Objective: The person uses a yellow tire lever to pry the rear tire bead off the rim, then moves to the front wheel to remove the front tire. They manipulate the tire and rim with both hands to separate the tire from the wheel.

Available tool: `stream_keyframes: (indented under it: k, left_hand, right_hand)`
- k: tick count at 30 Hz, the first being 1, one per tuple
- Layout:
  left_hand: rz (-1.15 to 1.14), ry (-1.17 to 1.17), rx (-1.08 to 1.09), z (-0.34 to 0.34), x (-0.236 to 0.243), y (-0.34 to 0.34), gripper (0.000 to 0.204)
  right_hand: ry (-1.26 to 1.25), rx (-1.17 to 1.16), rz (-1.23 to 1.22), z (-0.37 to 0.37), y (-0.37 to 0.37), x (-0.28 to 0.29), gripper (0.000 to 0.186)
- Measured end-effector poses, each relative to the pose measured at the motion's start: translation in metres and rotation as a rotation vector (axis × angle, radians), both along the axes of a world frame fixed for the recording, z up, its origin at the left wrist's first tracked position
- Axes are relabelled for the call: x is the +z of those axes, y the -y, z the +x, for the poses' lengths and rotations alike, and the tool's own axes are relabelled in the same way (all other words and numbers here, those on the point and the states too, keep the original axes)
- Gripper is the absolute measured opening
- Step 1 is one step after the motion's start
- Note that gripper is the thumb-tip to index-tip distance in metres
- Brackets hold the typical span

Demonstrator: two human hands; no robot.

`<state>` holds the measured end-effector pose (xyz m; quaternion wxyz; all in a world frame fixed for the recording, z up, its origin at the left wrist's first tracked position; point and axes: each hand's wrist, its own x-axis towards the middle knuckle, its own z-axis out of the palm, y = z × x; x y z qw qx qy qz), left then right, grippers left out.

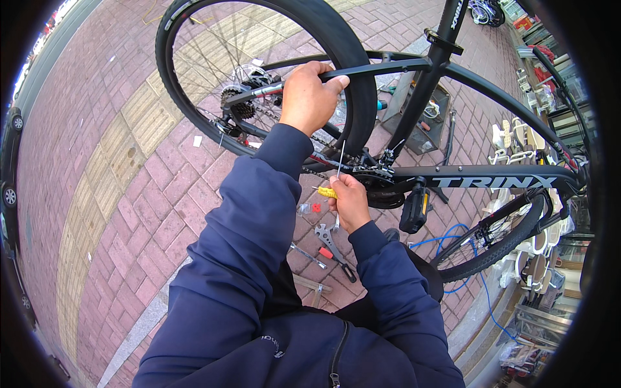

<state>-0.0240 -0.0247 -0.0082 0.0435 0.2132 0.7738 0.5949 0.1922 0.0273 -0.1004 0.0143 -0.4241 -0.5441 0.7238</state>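
Observation:
My left hand (309,97) grips the seat stay (381,68) of a black bicycle, over the rear wheel (185,84) with its cassette (238,105). Lower down, near the chainring and crank (378,194), my right hand (347,200) holds a yellow-handled tool (326,193) and a thin silver rod (341,150) that points up; whether the rod is part of that tool I cannot tell. The black pedal (415,208) hangs just right of my right hand.
Wrenches (326,242), a red-handled tool (336,262) and small packets lie on the pink paving. A metal toolbox (414,116) sits behind the frame, a blue hose (493,313) runs at right beside white seat-like items (537,271) and shelving, and cars (11,194) stand far left.

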Motion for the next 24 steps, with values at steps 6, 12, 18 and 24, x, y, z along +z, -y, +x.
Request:
stream_keyframes:
  k: [6, 12, 18, 24]
  left_hand:
    - [-0.04, -0.069, -0.001, -0.0002, -0.0006, 0.0007, 0.034]
    - [-0.013, -0.012, 0.0, 0.0001, 0.0013, 0.0008, 0.037]
    - [0.001, 0.007, -0.011, 0.0002, 0.0015, 0.001, 0.038]
    - [0.007, 0.016, -0.011, 0.0003, 0.0009, 0.0006, 0.037]
  right_hand:
    - [-0.003, -0.025, -0.005, -0.0002, 0.0003, -0.0007, 0.018]
    - [-0.003, -0.028, 0.002, -0.0006, 0.0006, -0.001, 0.019]
    - [0.01, -0.027, 0.008, -0.0004, 0.0006, -0.0014, 0.019]
    - [0.008, -0.025, 0.016, 0.0, 0.0001, -0.0028, 0.019]
